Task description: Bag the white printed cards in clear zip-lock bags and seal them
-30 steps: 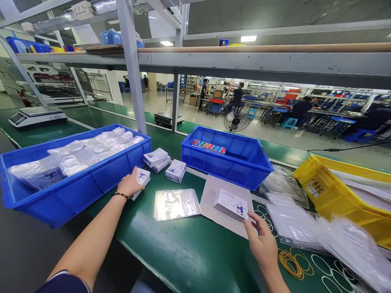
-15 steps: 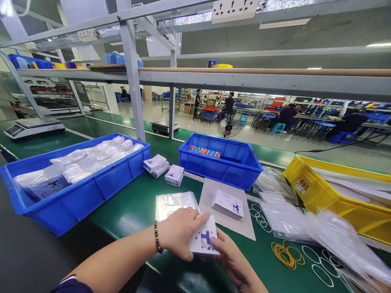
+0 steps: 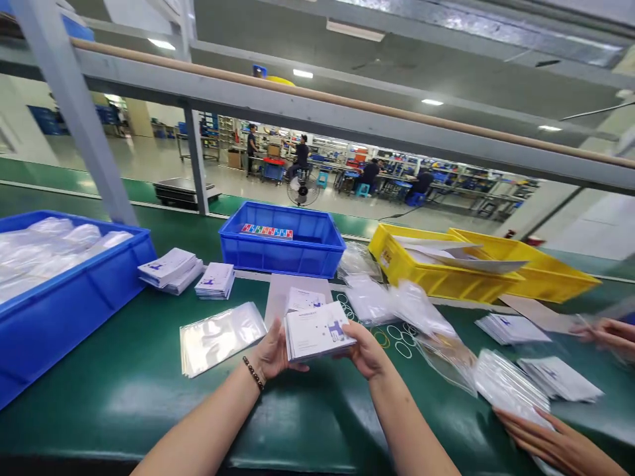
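A small stack of white printed booklets (image 3: pixel 315 330) with a purple picture is held up over the green bench. My left hand (image 3: pixel 276 352) grips its left edge, with a beaded bracelet on the wrist. Around the right edge my right hand (image 3: pixel 366 349) is closed, thumb on top. Just behind lies another booklet pile (image 3: pixel 305 299), partly hidden, on a grey card sheet (image 3: pixel 278 291). Clear plastic bags (image 3: pixel 221 337) lie flat to the left of my left hand. Two more piles, a larger stack (image 3: pixel 169 268) and a smaller stack (image 3: pixel 215 280), sit farther back.
A blue bin (image 3: pixel 282 254) stands behind the card; another blue bin (image 3: pixel 74 284) with bagged packs is at left. Yellow bins (image 3: pixel 446 281), plastic bags (image 3: pixel 370 301) and rubber bands (image 3: pixel 381 338) lie rightward. A co-worker's hands (image 3: pixel 555 430) touch bagged booklets at far right.
The view has swung right, bringing a co-worker's hands into sight. My hands have moved apart to either side of the booklets, which now face up and are raised in front of me.
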### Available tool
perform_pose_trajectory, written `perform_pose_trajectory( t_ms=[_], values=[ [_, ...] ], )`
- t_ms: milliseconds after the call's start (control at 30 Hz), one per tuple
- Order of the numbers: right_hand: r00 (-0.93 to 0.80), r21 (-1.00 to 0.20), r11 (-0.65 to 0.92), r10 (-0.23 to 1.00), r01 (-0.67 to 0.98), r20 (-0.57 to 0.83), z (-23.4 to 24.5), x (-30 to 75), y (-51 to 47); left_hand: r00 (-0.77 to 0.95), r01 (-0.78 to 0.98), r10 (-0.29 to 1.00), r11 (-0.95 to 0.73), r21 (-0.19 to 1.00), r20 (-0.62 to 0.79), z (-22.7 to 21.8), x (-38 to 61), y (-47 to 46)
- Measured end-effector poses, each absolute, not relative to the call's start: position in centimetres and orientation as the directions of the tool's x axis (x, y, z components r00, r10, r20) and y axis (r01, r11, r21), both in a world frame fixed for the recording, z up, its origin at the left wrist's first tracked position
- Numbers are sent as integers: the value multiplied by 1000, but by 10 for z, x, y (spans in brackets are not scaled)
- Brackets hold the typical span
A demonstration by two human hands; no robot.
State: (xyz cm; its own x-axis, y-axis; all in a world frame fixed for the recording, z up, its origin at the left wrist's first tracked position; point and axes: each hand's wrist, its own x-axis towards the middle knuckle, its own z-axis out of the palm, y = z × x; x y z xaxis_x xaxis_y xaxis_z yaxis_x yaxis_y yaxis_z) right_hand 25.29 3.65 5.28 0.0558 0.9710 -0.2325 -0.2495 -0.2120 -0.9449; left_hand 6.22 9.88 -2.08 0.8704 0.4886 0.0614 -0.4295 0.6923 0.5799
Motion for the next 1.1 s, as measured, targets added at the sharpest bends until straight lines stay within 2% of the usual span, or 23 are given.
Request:
perform_pose_trajectory(
  t_ms=[133,200,267,300,333,367,433,533,700,900,1000,1100],
  values=[
    [-96,-957,-243,969,-161,-230,56,245,54,864,-465,500,740,486,64,-30,62,94],
    [8,-974,-172,984,-150,-175,54,240,61,823,-519,565,716,467,49,-29,59,94],
    [284,-998,26,959,-64,7,51,234,64,746,-608,665,660,443,33,-26,57,95],
    [393,-990,132,909,43,138,48,231,64,701,-651,712,626,428,25,-24,56,97],
    [429,-961,215,862,172,270,45,227,64,660,-687,751,596,416,15,-22,55,98],
    [395,-916,273,838,293,376,42,223,62,625,-714,780,570,406,5,-21,55,100],
    [198,-820,348,858,455,474,33,213,60,570,-752,821,528,395,-12,-19,55,102],
    [43,-732,389,868,559,495,21,202,57,521,-772,851,500,393,-59,-19,56,102],
    [10,-636,426,826,643,563,11,205,56,591,-712,803,566,415,-79,-22,58,95],
    [397,-719,240,699,652,594,15,229,57,775,-558,631,705,437,-30,-31,66,83],
    [487,-768,164,687,619,539,20,244,61,809,-525,587,743,415,-26,-36,69,79],
    [648,-841,25,625,541,435,29,269,65,822,-523,569,758,391,-3,-36,68,78]
  ],
)
